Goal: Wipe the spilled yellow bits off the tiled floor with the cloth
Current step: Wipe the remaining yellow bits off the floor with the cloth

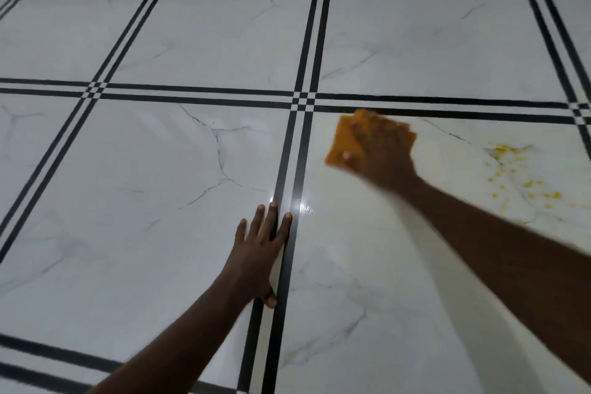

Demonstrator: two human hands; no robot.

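Soft, even light is falling on the glossy tiled floor (160, 169), and a small glare spot is shining just beyond the left hand (260, 253). The right hand (380, 150) and its cloth (343, 144) are smearing with motion blur. Tile lines are bowing toward the edges.

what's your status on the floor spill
Left hand flat on floor. Right hand pressing orange cloth. Yellow bits still right of cloth. Nothing between.

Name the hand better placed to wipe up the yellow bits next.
Right. The right hand already presses the cloth on the same tile as the yellow bits; the left hand lies flat, bracing.
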